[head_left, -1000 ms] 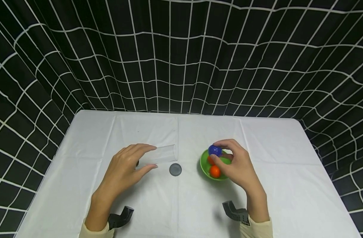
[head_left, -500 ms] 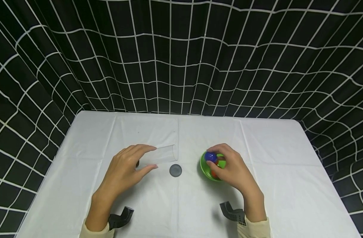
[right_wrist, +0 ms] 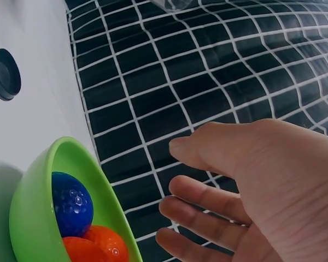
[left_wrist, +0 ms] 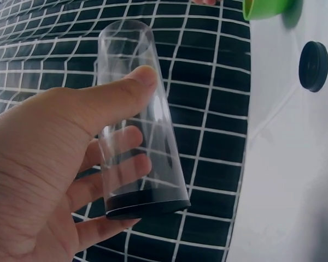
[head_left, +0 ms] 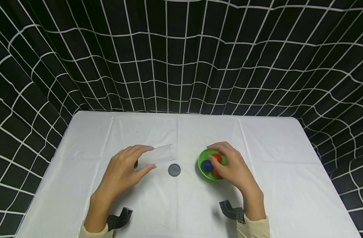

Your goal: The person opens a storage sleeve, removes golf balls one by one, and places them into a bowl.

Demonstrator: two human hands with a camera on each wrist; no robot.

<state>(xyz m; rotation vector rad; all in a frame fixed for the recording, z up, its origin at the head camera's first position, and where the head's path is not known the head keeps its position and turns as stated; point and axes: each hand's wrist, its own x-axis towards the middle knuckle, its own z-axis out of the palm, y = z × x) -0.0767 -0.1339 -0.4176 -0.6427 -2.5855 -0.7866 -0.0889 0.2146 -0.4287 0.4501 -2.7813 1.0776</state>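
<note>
My left hand [head_left: 123, 168] grips a clear plastic tube [head_left: 164, 154] lying tilted to the right, thumb on one side and fingers on the other. In the left wrist view, a black cap [left_wrist: 147, 204] covers the tube's end near my little finger, and its other end is uncapped. Over a green bowl [right_wrist: 35, 213] hovers my right hand [head_left: 233, 167], its fingers loosely bent and holding nothing. Inside the bowl are a dimpled blue ball [right_wrist: 72, 205] and two orange balls [right_wrist: 106, 243], partly hidden by the right hand in the head view.
A round dark grey lid [head_left: 174, 170] lies on the white tablecloth [head_left: 181, 205] between the tube and the bowl. Black curtains [head_left: 181, 66] with a white grid surround the table at the back and sides.
My right hand has lowered the blue ball into the bowl and let it go. The ball now rests at the bowl's left beside the orange ones. My left hand has stayed put with the tube.
</note>
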